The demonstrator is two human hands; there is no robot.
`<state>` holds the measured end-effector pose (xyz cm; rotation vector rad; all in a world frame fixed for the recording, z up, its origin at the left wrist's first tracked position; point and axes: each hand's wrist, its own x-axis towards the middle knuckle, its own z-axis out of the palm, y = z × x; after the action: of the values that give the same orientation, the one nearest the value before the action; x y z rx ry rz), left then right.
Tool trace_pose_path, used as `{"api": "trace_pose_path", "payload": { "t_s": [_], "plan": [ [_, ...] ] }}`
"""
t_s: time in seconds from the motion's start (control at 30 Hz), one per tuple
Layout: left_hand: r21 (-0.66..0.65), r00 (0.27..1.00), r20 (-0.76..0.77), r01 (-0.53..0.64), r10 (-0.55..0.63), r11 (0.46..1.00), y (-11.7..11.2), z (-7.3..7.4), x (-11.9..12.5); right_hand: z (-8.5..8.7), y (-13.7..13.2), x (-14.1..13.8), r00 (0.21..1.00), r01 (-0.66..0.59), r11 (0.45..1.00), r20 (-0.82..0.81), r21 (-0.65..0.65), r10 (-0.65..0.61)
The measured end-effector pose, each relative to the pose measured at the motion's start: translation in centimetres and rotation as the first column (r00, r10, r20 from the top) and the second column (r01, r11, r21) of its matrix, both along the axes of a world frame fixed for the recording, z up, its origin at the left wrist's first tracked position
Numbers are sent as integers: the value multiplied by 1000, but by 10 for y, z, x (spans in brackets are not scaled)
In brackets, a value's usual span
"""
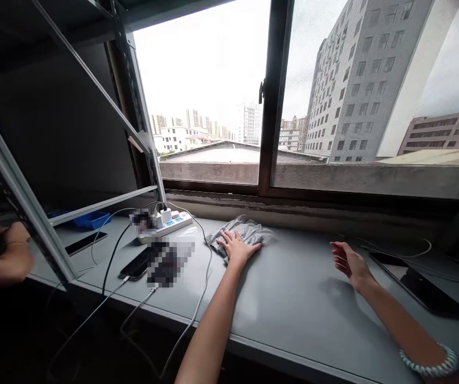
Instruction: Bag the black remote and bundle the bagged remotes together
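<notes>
My left hand (237, 248) lies with its fingers spread on a crumpled clear plastic bag (253, 230), which has something grey in or under it that I cannot make out. The bag rests on the grey tabletop (289, 304) near the window wall. Over the table to the right hovers my right hand (351, 265), its fingers loosely apart and nothing in them. A tablet with a dark screen (421, 285) lies beside that hand, further right. A coiled hair tie or bracelet (431, 368) circles my right wrist.
A white power strip (169, 226) with plugs stands at the back left. A phone (135, 264) is charging, its cable (111, 293) crossing the front edge. Metal shelf posts (17, 181) rise at left, near another person's arm (3, 261). A blue tray (92, 220) sits behind.
</notes>
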<state>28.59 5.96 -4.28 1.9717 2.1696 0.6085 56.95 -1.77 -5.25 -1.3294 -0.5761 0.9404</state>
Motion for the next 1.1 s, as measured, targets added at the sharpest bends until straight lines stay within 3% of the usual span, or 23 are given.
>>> {"api": "trace_pose_path", "payload": {
  "t_s": [0.4, 0.63, 0.87, 1.1],
  "plan": [
    [162, 998, -63, 29, -19, 986, -16, 1, 20, 8, -6, -11, 999, -7, 999, 35, -41, 8],
    [237, 990, -59, 135, -125, 962, -24, -3, 34, 14, -10, -15, 999, -4, 1000, 40, -22, 5],
    [292, 993, 14, 104, -113, 951, -20, -2, 25, 14, -8, -19, 999, -36, 999, 26, -2, 36],
    [345, 984, 22, 158, -176, 925, -16, -4, 22, 15, -9, -22, 998, -63, 998, 31, 8, 62]
  ]
}}
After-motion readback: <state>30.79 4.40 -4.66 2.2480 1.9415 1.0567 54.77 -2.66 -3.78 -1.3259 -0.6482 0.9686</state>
